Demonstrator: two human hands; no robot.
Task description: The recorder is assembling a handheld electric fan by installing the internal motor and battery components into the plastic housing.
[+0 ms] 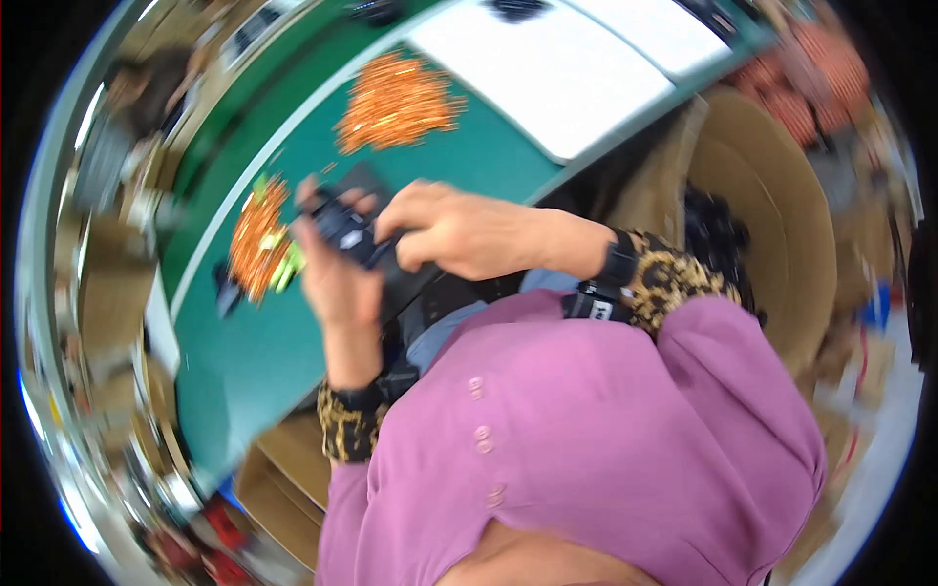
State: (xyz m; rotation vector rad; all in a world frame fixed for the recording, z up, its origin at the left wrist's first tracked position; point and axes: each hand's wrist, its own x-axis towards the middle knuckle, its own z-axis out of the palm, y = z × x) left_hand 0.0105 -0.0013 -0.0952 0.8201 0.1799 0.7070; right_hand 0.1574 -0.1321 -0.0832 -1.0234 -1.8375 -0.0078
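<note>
Two hands: both are clenched on one small black device (350,234), held above the near edge of the green desk (244,361).
Left-side heap: a pile of orange pieces (256,239) lies on the desk just left of the hands, with a few yellow-green bits (287,266) at its lower right edge; a small dark object (227,291) sits beside its lower left.
Left hand (332,278): it comes up from below, palm cupped under the device, thumb over the device's top left end; it grasps the device from beneath.
Black device: it lies between the two hands, its long axis running from upper left to lower right, tilted; blur hides its finer shape.
Right hand (459,234): it reaches in from the right, knuckles up, fingers curled over the device's right end; it grips the device from above.
Nearer hand: both touch it, so neither is nearer; the left carries more of it from below, as far as I can judge.
Far heap: a second, larger pile of orange pieces (399,103) lies farther back on the desk, well apart from the hands.
White sheets (557,73): flat white panels lie beyond it, toward the upper right.
Cardboard boxes (772,205): open brown boxes stand right of the desk, beside the right forearm.
</note>
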